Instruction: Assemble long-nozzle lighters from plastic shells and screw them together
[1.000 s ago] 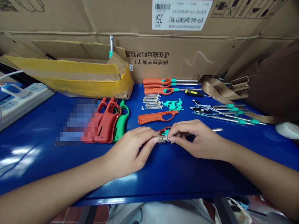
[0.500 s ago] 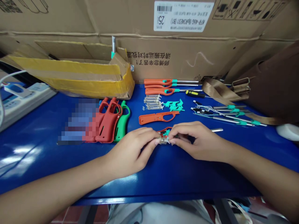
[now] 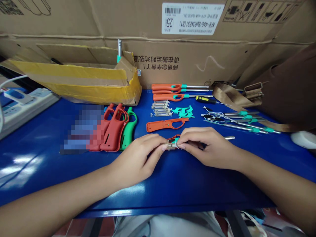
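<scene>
My left hand (image 3: 145, 154) pinches the left end of a small clear lighter fuel tank (image 3: 172, 146), held above the blue table. At the tank's other end, my right hand (image 3: 206, 146) has thumb and fingertips closed on its whitish valve end. Just behind my fingers lies an orange lighter shell half (image 3: 175, 136) with teal parts in it, mostly hidden by my hands. A metal lighter tube (image 3: 230, 138) sticks out past my right hand. Farther back rests another orange shell half (image 3: 166, 125), its hollow side up.
Behind are clear fuel tanks (image 3: 161, 108), teal triggers (image 3: 184, 111), assembled orange lighters (image 3: 168, 96) and a screwdriver (image 3: 205, 99). Wired metal tubes (image 3: 242, 121) lie right; red shells (image 3: 112, 131) and a green shell (image 3: 128, 130) left. A yellow-taped carton (image 3: 98, 92) stands behind them.
Both hands keep their pinch on the fuel tank, which has shifted very slightly upward and left. The view has moved a little; the things on the table lie as before.
</scene>
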The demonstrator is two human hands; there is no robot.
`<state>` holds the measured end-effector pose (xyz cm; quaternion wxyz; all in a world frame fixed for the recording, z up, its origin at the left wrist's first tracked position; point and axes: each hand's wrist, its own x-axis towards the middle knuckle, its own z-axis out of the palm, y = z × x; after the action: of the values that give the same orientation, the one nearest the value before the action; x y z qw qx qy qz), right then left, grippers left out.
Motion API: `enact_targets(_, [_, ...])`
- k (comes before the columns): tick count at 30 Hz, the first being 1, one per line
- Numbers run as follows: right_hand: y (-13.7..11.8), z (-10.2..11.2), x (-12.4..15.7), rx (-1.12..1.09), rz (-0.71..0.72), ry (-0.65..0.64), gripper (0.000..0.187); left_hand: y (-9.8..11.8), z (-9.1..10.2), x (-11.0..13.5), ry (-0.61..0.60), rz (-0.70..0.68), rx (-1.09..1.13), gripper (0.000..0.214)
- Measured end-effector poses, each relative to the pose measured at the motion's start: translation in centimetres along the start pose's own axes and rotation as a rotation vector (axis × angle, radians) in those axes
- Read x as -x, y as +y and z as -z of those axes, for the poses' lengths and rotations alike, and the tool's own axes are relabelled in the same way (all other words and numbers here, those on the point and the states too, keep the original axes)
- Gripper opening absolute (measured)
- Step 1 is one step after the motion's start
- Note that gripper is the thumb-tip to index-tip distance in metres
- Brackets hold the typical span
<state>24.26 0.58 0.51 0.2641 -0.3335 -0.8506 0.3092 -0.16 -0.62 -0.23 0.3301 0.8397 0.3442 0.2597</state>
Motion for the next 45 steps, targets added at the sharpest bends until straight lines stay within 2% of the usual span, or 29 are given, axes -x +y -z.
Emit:
enact_targets(10, [-0.28,0.15,0.04,0.043,0.025,-0.034,0.016,0.04,-0.34,0.0,0.011,-0.025,-0.012,0.022])
enact_targets(16, [-0.28,0.42,0.14,0.079,-0.024,0.007,0.009,0.29,0.27,-0.12,0.015,-0.04,-0.123,0.024])
enact_targets(22, [0.13,0.15,0.27,0.131,0.006,-0.016,0.01,0.1,0.11,-0.02,0.004,-0.037,-0.097,0.024])
enact_targets(29, [0.13,0.3,0.28,0.129,0.032,0.013,0.009,0.05,0.24,-0.02,0.009,-0.028,-0.095,0.024])
enact_targets(37, [0.27,0.3,0.18,0.204,0.127,0.008,0.016,-0.05,0.09,-0.05,0.012,-0.003,-0.06,0.023])
enact_targets(42, [0.3,0.08,0.11,0.169,0.121,0.029,0.015,0.19,-0.06,-0.12,0.028,0.014,-0.004,0.023])
enact_targets(45, [0.17,0.12,0.07,0.166,0.096,0.027,0.014,0.35,0.3,-0.11,0.027,-0.009,-0.071,0.023])
